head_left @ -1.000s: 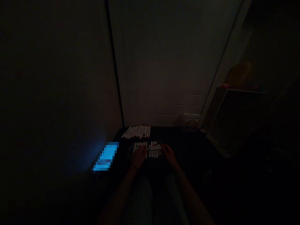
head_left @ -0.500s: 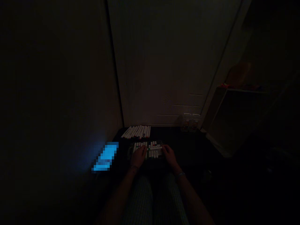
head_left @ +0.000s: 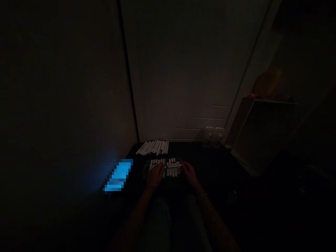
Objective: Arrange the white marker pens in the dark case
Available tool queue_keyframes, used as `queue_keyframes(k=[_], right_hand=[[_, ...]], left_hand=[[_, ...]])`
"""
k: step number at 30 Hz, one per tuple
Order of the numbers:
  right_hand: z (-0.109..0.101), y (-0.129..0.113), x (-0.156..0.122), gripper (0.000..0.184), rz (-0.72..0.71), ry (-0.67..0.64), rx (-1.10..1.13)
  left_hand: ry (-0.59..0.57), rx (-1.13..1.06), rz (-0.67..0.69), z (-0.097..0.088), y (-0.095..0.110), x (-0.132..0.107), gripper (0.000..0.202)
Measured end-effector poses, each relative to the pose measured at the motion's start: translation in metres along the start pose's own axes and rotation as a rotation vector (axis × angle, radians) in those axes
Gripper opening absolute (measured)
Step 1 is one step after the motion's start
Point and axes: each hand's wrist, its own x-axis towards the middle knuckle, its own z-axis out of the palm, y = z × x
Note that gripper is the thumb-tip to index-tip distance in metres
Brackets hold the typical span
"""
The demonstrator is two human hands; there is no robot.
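Note:
Between my two hands a white marker (head_left: 174, 166) lies crosswise, with a green band near its left end. My right hand (head_left: 188, 170) is closed on its right end. The fingers of my left hand (head_left: 156, 173) are closed at its left end. Just below it is a case (head_left: 145, 170) with several white markers (head_left: 172, 172) standing in rows, some with green, red or dark marks. Part of the case is hidden by my left hand. Behind it, a row of loose white markers (head_left: 153, 148) lies side by side on the dark table (head_left: 210, 168).
Two clear plastic containers (head_left: 213, 137) stand at the table's back right, near the pale wall panel (head_left: 183, 87). A glowing blue, pixelated screen (head_left: 119, 176) is at the left. To the right stands a shelf unit (head_left: 273, 101) with an orange object (head_left: 269, 80) on top. The room is very dark.
Both hands stay almost in place, still at the marker's two ends. Nothing else has visibly moved.

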Motion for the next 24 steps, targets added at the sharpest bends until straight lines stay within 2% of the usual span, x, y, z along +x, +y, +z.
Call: queue_keyframes(k=[19,24], right_hand=[[0.0002,-0.0029,-0.0001,0.033,0.029,0.007,0.013],[-0.0004,-0.0044,-0.002,0.032,-0.005,-0.013,0.03]], left_hand=[[-0.02,-0.04,-0.021,-0.0004,-0.0017,-0.0005,0.03],[-0.018,-0.023,-0.007,-0.0013,-0.0008,-0.0003,0.03]])
